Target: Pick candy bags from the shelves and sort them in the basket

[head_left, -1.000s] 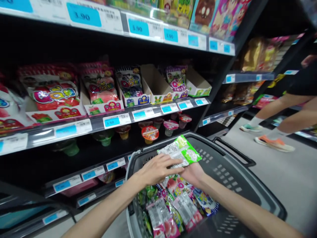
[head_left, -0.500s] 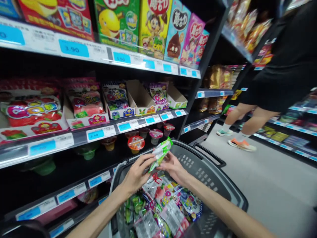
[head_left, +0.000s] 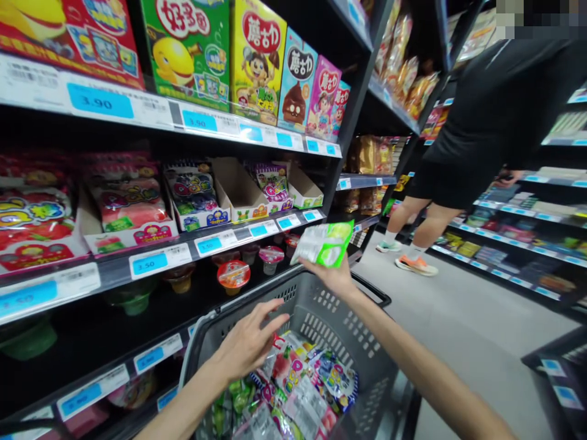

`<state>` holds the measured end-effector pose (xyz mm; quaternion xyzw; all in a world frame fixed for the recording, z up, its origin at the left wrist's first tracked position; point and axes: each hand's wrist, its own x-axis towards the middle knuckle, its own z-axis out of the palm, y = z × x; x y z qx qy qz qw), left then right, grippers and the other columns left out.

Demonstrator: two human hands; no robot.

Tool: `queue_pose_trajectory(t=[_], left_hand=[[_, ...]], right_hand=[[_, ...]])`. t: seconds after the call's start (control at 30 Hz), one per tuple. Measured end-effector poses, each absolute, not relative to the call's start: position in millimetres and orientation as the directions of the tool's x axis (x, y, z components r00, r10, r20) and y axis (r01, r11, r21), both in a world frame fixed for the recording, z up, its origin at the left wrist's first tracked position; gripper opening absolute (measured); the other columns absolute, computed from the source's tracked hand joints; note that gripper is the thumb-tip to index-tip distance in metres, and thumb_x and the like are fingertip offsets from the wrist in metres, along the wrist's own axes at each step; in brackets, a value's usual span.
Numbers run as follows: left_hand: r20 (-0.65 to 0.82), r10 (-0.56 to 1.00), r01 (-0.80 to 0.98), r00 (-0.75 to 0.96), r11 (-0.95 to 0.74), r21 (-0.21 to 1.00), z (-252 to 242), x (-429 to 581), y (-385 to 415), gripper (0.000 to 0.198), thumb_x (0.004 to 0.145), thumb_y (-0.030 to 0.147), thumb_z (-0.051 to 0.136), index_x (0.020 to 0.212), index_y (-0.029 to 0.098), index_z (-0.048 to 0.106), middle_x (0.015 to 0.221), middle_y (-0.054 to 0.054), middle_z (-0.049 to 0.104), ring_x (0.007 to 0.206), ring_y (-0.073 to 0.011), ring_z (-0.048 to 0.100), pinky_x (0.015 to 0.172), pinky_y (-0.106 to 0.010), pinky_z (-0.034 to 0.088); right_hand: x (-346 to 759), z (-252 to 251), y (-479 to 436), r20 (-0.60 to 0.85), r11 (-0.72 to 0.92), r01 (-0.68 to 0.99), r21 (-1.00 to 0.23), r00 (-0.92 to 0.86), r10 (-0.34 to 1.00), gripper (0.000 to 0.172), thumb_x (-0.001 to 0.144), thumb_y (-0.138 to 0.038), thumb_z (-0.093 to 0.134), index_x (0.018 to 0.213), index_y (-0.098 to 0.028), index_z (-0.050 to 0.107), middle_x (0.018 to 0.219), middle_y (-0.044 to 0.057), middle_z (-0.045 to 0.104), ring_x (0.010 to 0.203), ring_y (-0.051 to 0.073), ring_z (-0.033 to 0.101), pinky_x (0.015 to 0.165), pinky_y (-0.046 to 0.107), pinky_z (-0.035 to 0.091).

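A green and silver candy packet [head_left: 323, 244] is held up by my right hand [head_left: 337, 275], above the far rim of the grey shopping basket [head_left: 389, 342]. Fingers apart and holding nothing, my left hand [head_left: 252, 336] hovers over the basket's near-left part. Beneath it lie several candy bags, among them a pink peach one [head_left: 287, 365] and a dark blue one [head_left: 337, 373]. On the shelf beyond, a white display carton [head_left: 305, 186] with a green pattern stands at the right end of the row, beside a purple candy bag [head_left: 271, 181].
Boxed snacks [head_left: 261, 58] line the upper shelf [head_left: 202, 122]. Jelly cups [head_left: 233, 276] sit on the shelf below the candy. A person in black [head_left: 486, 122] stands in the aisle [head_left: 454, 311] on the right, beside more shelves.
The packet has moved from between both hands up and right, now in my right hand alone. My left hand has let go and lowered slightly. The view has shifted right.
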<state>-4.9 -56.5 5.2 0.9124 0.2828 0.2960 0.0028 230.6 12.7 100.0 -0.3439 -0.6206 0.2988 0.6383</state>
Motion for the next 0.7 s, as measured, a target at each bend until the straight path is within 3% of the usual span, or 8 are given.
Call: queue_pose_trajectory(t=[0.1, 0.2, 0.33, 0.5, 0.6, 0.7], left_hand=[[0.415, 0.538, 0.521, 0.734, -0.838, 0.165, 10, -5, -57, 0.064, 0.081, 0.002, 0.047, 0.14, 0.026, 0.036, 0.151, -0.013, 0.038, 0.132, -0.0277, 0.049, 0.104, -0.047, 0.052], [0.333, 0.552, 0.525, 0.764, -0.833, 0.175, 16, -4, -58, 0.064, 0.079, 0.004, 0.048, 0.138, 0.025, 0.038, 0.149, -0.011, 0.04, 0.133, -0.029, 0.048, 0.108, -0.05, 0.048], [0.298, 0.555, 0.529, 0.776, -0.831, 0.172, 20, -3, -61, 0.057, 0.08, 0.006, 0.046, 0.134, 0.025, 0.041, 0.145, -0.01, 0.045, 0.128, -0.0288, 0.05, 0.102, -0.048, 0.052], [0.317, 0.53, 0.513, 0.786, -0.846, 0.142, 21, -3, -63, 0.051, 0.082, 0.007, 0.045, 0.129, 0.024, 0.045, 0.141, -0.009, 0.049, 0.122, -0.027, 0.054, 0.099, -0.045, 0.052], [0.317, 0.522, 0.506, 0.791, -0.851, 0.139, 22, -4, -65, 0.051, 0.081, 0.006, 0.046, 0.128, 0.025, 0.047, 0.141, -0.008, 0.049, 0.123, -0.0266, 0.054, 0.098, -0.042, 0.052], [0.306, 0.516, 0.497, 0.8, -0.856, 0.143, 24, -6, -69, 0.048, 0.081, 0.008, 0.049, 0.125, 0.026, 0.048, 0.142, -0.006, 0.05, 0.125, -0.0255, 0.053, 0.099, -0.039, 0.051]], right_hand=[[247, 142, 46, 0.752, 0.735, 0.161, -0.658, 0.171, 0.636, 0.075, 0.059, -0.027, 0.086, 0.125, -0.022, 0.05, 0.121, 0.01, 0.066, 0.111, 0.024, 0.065, 0.104, 0.042, 0.05], [258, 177, 77, 0.812, 0.751, 0.312, -0.582, 0.18, 0.555, 0.074, 0.058, -0.031, 0.085, 0.122, -0.019, 0.05, 0.116, 0.011, 0.067, 0.108, 0.025, 0.065, 0.1, 0.04, 0.05], [261, 208, 107, 0.82, 0.673, 0.494, -0.551, 0.17, 0.547, 0.067, 0.058, -0.035, 0.083, 0.115, -0.018, 0.052, 0.117, 0.013, 0.067, 0.104, 0.025, 0.065, 0.092, 0.035, 0.053], [254, 229, 144, 0.769, 0.597, 0.574, -0.561, 0.095, 0.632, 0.064, 0.064, -0.032, 0.08, 0.117, -0.017, 0.049, 0.121, 0.012, 0.065, 0.102, 0.02, 0.065, 0.087, 0.029, 0.054], [251, 236, 166, 0.731, 0.5, 0.618, -0.607, 0.188, 0.656, 0.069, 0.065, -0.032, 0.081, 0.122, -0.015, 0.047, 0.122, 0.012, 0.065, 0.099, 0.019, 0.066, 0.087, 0.029, 0.052], [250, 239, 179, 0.693, 0.324, 0.696, -0.641, 0.344, 0.634, 0.072, 0.063, -0.036, 0.084, 0.121, -0.013, 0.048, 0.123, 0.014, 0.064, 0.108, 0.023, 0.063, 0.093, 0.03, 0.049]])
